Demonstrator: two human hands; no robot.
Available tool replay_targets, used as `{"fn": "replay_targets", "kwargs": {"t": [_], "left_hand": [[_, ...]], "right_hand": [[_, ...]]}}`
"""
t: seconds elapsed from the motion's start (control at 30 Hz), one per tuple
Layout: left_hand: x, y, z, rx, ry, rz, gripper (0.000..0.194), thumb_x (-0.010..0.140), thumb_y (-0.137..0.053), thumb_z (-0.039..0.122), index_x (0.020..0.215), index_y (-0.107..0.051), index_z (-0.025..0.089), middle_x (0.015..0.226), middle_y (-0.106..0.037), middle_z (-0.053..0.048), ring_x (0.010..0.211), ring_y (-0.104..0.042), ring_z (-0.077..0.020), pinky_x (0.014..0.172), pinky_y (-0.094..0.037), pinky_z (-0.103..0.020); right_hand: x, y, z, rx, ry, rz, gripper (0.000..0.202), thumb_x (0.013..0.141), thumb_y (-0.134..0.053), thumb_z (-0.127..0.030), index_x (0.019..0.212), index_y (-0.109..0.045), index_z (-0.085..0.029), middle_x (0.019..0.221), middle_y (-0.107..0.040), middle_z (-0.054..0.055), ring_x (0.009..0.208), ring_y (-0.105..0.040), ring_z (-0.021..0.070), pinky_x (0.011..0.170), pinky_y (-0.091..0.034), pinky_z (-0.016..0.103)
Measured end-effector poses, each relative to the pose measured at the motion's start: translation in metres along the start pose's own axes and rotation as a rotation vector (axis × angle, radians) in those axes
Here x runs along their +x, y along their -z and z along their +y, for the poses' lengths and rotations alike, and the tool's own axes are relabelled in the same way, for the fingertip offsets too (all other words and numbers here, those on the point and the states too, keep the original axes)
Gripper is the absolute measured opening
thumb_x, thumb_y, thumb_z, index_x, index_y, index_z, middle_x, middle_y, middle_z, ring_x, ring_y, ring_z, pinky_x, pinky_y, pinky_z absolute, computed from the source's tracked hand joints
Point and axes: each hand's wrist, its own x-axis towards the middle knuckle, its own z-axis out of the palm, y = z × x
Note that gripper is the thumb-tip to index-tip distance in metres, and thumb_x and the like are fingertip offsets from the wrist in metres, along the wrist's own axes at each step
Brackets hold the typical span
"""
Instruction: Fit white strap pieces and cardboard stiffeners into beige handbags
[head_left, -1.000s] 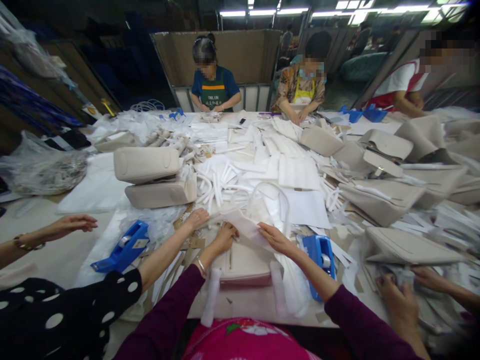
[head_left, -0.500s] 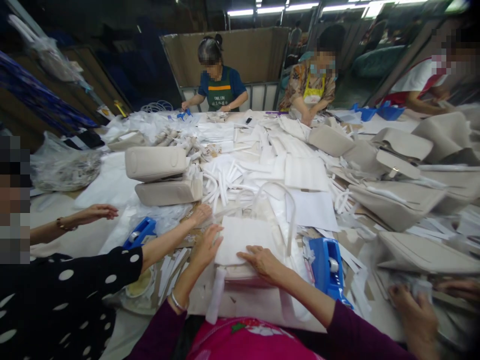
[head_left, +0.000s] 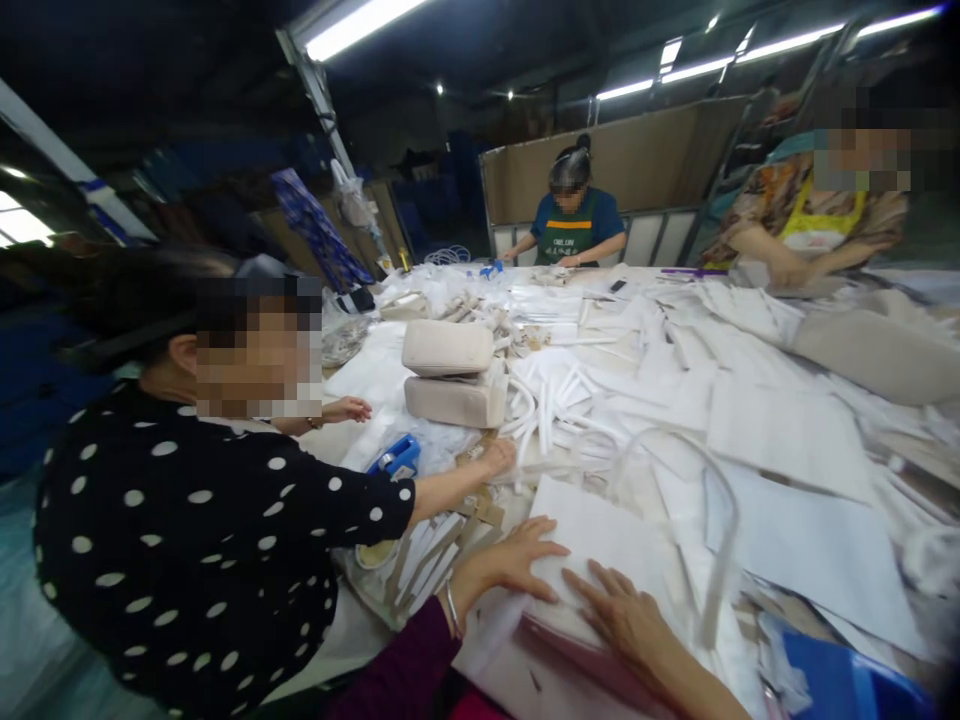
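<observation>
A white padding sheet point(head_left: 589, 515) lies over what appears to be a light handbag in front of me. My left hand point(head_left: 514, 562) rests on the sheet's near left part, fingers spread. Beside it, my right hand point(head_left: 626, 615) lies flat on the near edge, fingers stretched out and pointing left. Below both hands the bag's darker pinkish side point(head_left: 592, 660) shows; its rest is hidden by the sheet and my hands. A pale strap loop point(head_left: 727, 530) arches up at the sheet's right.
A co-worker in a polka-dot top point(head_left: 217, 530) reaches across from my left. Two beige bags point(head_left: 450, 400) lie stacked ahead, near a blue tape dispenser point(head_left: 397, 457). White tubes point(head_left: 555, 395) cover the middle. Another blue dispenser point(head_left: 832, 675) is at lower right.
My view has swung left, bringing more of the polka-dot co-worker into sight. My left hand has moved from the sheet's left edge onto it, closer to my right hand.
</observation>
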Motion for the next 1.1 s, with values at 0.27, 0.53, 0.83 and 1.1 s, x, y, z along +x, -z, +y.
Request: {"fn": "replay_targets", "kwargs": {"t": [0.27, 0.53, 0.83, 1.1], "left_hand": [[0.027, -0.003, 0.03, 0.233, -0.038, 0.144, 0.042, 0.085, -0.049, 0.023, 0.126, -0.049, 0.023, 0.144, -0.037, -0.01, 0.137, -0.023, -0.0241, 0.112, -0.013, -0.048], [0.059, -0.023, 0.028, 0.168, -0.074, -0.086, 0.043, 0.089, -0.042, 0.046, 0.13, -0.047, 0.032, 0.15, -0.029, -0.004, 0.14, -0.017, -0.0251, 0.112, -0.009, -0.051], [0.065, -0.018, 0.031, 0.178, -0.068, -0.093, 0.048, 0.084, -0.047, 0.056, 0.129, -0.047, 0.04, 0.15, -0.028, -0.003, 0.14, -0.016, -0.0257, 0.112, -0.006, -0.051], [0.065, -0.017, 0.038, 0.21, -0.038, -0.098, 0.05, 0.083, -0.048, 0.056, 0.13, -0.046, 0.038, 0.15, -0.029, -0.003, 0.14, -0.017, -0.0248, 0.112, -0.007, -0.048]], "right_hand": [[0.01, -0.007, 0.004, 0.012, -0.007, -0.068, 0.046, 0.091, -0.036, -0.039, 0.136, -0.033, -0.048, 0.15, -0.028, 0.006, 0.135, -0.025, 0.0368, 0.095, -0.032, 0.063], [-0.022, 0.001, 0.017, 0.149, 0.32, 0.217, 0.045, 0.086, -0.039, -0.014, 0.126, -0.053, -0.03, 0.128, -0.053, 0.011, 0.115, -0.051, 0.0244, 0.095, -0.043, 0.045], [-0.101, -0.035, 0.075, 0.189, 0.358, 0.659, 0.071, 0.069, -0.032, 0.004, 0.134, -0.043, -0.022, 0.143, -0.037, 0.009, 0.135, -0.027, 0.0218, 0.105, -0.035, 0.049], [-0.088, -0.048, 0.08, 0.143, 0.384, 0.793, 0.055, 0.084, -0.035, -0.005, 0.137, -0.039, -0.019, 0.14, -0.043, 0.011, 0.135, -0.029, 0.0214, 0.105, -0.037, 0.047]]}}
